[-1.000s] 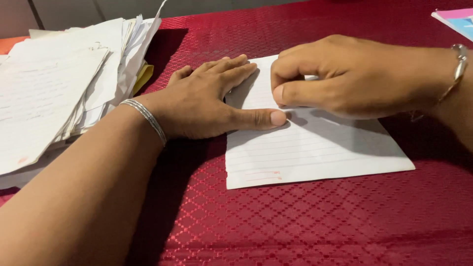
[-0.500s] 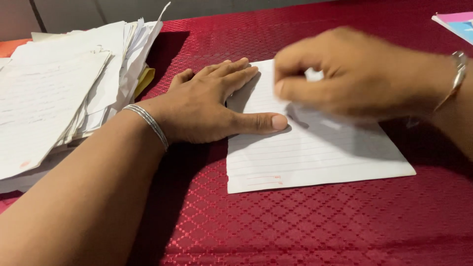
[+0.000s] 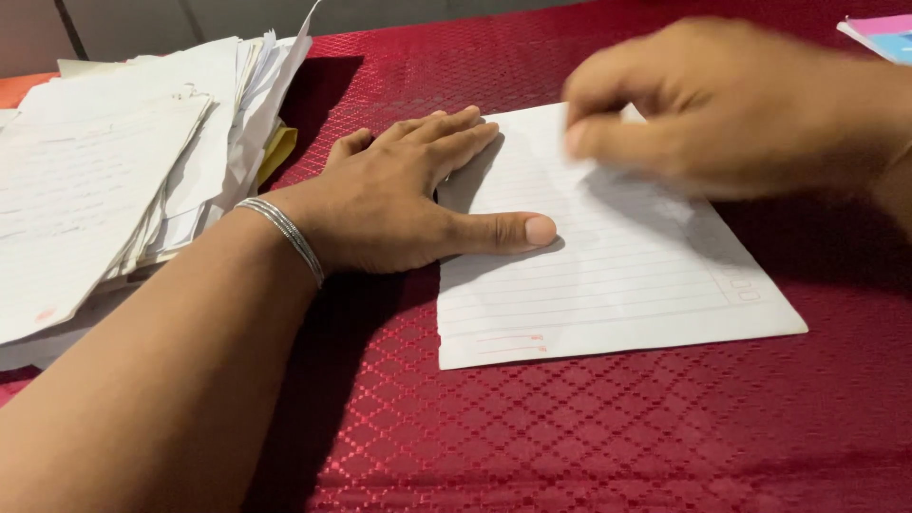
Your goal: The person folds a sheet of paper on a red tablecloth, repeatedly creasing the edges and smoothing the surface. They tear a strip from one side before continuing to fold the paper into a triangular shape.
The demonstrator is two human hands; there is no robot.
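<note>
I see a messy stack of papers (image 3: 123,161) at the left on the red-clothed worktop (image 3: 570,437), a pink-and-blue booklet (image 3: 883,33) far right.

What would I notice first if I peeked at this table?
Probably the white lined sheet of paper lying in the middle of the shiny red patterned tablecloth. The left hand lies flat on its left edge, while the blurred right hand pinches its far edge. A messy stack of white papers sits at the left.
</note>
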